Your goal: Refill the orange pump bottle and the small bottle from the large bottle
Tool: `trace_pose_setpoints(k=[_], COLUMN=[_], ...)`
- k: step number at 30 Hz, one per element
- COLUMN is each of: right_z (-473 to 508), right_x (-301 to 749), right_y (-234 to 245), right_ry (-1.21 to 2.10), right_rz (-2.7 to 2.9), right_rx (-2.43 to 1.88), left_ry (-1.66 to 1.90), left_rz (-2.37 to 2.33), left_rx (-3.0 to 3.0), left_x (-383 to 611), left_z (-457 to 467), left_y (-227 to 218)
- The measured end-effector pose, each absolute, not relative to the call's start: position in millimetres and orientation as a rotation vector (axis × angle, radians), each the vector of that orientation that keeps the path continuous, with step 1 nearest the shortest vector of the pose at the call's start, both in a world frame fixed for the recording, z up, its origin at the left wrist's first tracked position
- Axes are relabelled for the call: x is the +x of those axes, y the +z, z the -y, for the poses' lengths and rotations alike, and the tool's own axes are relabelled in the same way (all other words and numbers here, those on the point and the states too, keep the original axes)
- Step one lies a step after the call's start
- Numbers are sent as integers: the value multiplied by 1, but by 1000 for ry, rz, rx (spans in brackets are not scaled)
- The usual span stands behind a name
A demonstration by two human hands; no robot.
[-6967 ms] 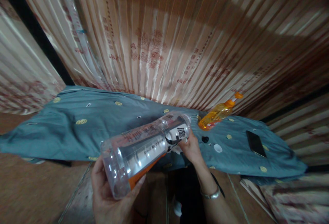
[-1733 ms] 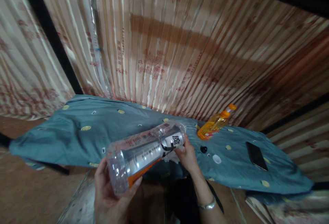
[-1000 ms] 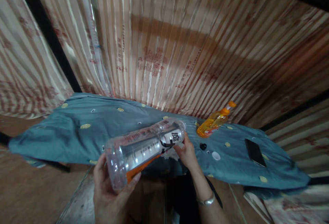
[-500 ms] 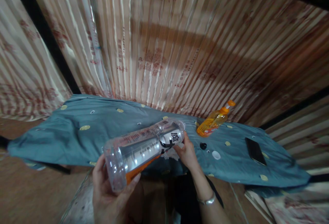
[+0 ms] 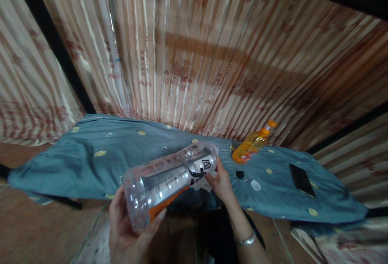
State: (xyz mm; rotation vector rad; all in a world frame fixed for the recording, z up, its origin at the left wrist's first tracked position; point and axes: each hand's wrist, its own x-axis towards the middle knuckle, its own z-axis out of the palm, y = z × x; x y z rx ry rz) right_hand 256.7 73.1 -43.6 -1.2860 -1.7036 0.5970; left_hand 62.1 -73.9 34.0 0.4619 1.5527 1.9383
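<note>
A large clear plastic bottle with a silver, black and orange label is held slantwise between my two hands. Its broad end rests in my left hand, fingers and thumb wrapped around it. My right hand grips the far end, near the shoulder. A white crumpled tissue shows under the bottle, beside my right fingers; whether it is held or lying on the cloth I cannot tell. To the right are a small black cap and a white round disc.
The blue-green cloth with yellow prints covers a long narrow surface. On it, an orange dish-soap bottle stands at the back right and a black phone lies further right. A striped curtain hangs behind, with dark posts around.
The view has shifted very slightly. Both hands keep the same hold on the clear bottle, and the other things stay where they were.
</note>
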Motion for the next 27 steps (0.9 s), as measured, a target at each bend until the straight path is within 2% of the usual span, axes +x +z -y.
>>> trace_pose_setpoints(k=[27], right_z=[-74], right_x=[258], right_y=[-43], right_ry=[614], right_rz=[1698], right_rx=[-1282], left_ry=[1869], left_rz=[-1560], left_rx=[469], left_x=[57], left_z=[77], left_y=[26])
